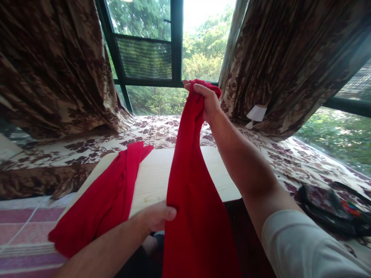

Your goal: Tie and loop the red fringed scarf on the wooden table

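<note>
A long red cloth (191, 185) hangs in front of me, bunched at the top inside my right hand (207, 100), which is raised high and closed round it. Lower down, my left hand (158, 216) pinches the cloth's left edge near the front of a pale wooden table (153, 173). Another part of red cloth (110, 193) lies flat across the table's left side and droops over its corner. I cannot tell whether both parts are one piece.
Brown flowered curtains (58, 69) frame a dark-framed window (176, 42) with trees beyond. A flowered cover (162, 129) spreads behind the table. A small white lamp (255, 114) stands at the right; a dark patterned bag (333, 208) lies farther right. Striped pink bedding (23, 231) is at left.
</note>
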The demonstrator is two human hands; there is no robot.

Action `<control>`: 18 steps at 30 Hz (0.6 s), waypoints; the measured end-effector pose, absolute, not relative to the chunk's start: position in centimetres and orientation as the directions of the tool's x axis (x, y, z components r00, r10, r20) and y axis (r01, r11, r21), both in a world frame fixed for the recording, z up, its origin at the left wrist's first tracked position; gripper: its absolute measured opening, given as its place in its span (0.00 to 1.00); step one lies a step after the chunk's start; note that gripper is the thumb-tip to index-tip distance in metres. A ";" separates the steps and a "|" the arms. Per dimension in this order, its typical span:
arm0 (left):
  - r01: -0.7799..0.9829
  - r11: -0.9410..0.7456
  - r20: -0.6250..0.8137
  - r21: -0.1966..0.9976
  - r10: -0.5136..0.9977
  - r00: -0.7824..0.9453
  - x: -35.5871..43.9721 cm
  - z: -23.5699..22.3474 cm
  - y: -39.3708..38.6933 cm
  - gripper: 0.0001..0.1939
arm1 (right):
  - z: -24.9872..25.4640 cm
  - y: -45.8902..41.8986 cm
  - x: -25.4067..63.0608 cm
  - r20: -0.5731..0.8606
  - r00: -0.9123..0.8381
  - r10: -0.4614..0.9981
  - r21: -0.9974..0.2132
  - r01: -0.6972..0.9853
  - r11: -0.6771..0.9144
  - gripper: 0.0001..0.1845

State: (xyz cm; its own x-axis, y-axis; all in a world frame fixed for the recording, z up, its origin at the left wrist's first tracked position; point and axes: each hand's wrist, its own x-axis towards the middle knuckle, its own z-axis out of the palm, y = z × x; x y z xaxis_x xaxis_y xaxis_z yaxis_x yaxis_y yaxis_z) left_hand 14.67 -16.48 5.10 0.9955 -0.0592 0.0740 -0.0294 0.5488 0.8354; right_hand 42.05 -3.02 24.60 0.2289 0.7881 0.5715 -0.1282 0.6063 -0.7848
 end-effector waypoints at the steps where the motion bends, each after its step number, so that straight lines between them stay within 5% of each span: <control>1: -0.021 0.605 0.051 0.796 -0.033 0.998 14.8 4.2 -15.6 0.28 | 24.9 -3.2 41.9 0.564 0.215 0.797 -0.786 -0.155 0.599 0.03; 4: -0.062 0.718 -0.093 0.693 0.175 0.980 15.1 1.5 -12.5 0.29 | 25.9 -4.2 41.5 0.516 0.115 0.849 -0.816 -0.235 0.528 0.05; 8: -0.124 0.583 -0.208 0.803 0.469 0.858 16.1 1.7 -7.4 0.24 | 27.1 -6.2 39.8 0.449 -0.019 0.893 -0.852 -0.311 0.422 0.04; 12: -0.448 0.225 0.149 0.865 0.738 0.658 18.3 7.5 -2.7 0.28 | 27.1 -7.2 37.5 0.407 -0.330 0.852 -0.896 -0.324 0.303 0.15; 15: -0.549 -0.012 0.389 0.836 0.718 0.577 20.0 12.4 -1.2 0.35 | 26.5 -7.2 36.3 0.279 -0.418 0.864 -0.953 -0.230 0.196 0.23; 18: -0.527 -0.042 0.424 0.849 0.649 0.632 21.2 15.3 -1.2 0.32 | 26.0 -6.8 35.7 0.212 -0.402 0.891 -0.972 -0.180 0.150 0.20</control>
